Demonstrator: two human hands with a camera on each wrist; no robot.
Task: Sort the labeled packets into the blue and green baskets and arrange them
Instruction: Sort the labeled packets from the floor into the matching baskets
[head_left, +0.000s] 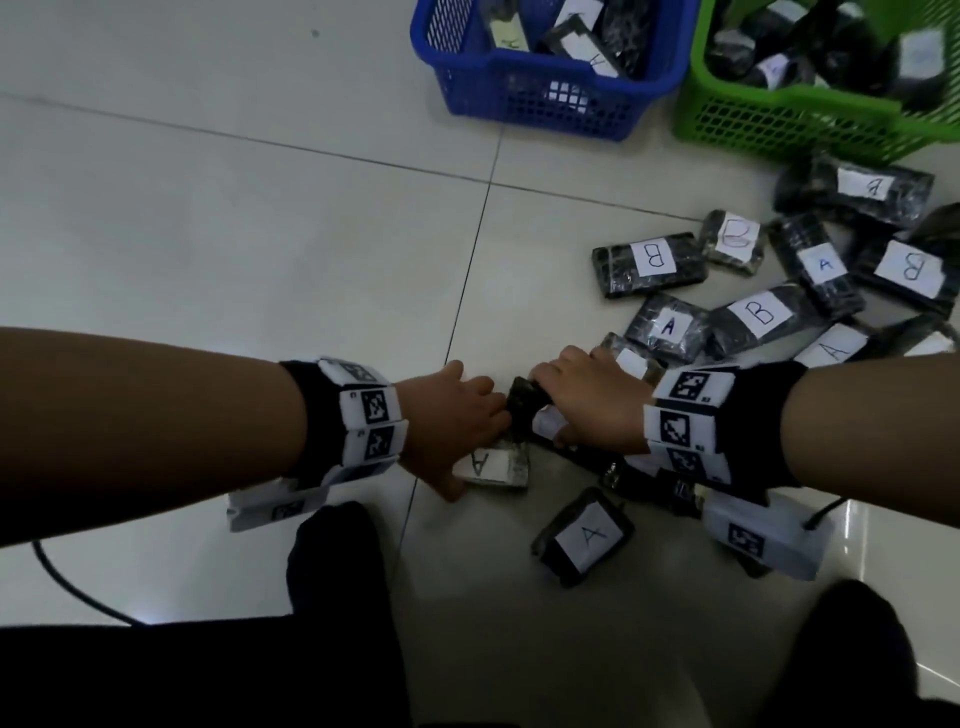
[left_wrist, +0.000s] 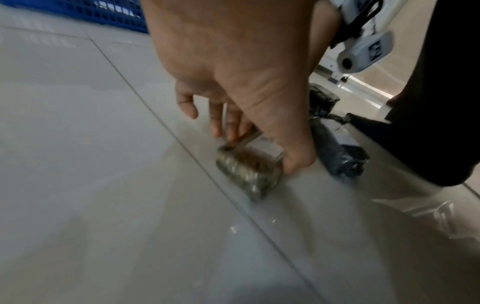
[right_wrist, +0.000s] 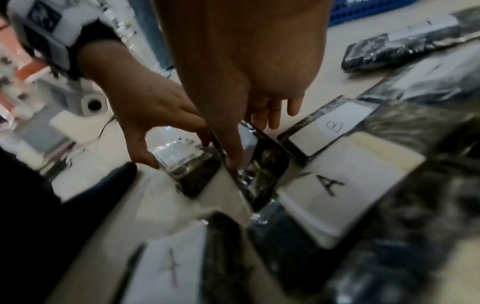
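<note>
On the tiled floor my left hand grips a small packet labelled A, thumb on its near end and fingers on its far end; the left wrist view shows the same small packet lying on the floor in that hold. Just to its right, my right hand pinches a dark packet that stands tilted up on one edge. In the right wrist view that dark packet sits between thumb and fingers, its label hidden. The blue basket and green basket stand at the far side, both holding packets.
Several black packets labelled A or B lie scattered right of my hands. Another A packet lies near my right wrist. My dark-clad foot and knee sit close below. A cable runs at the left.
</note>
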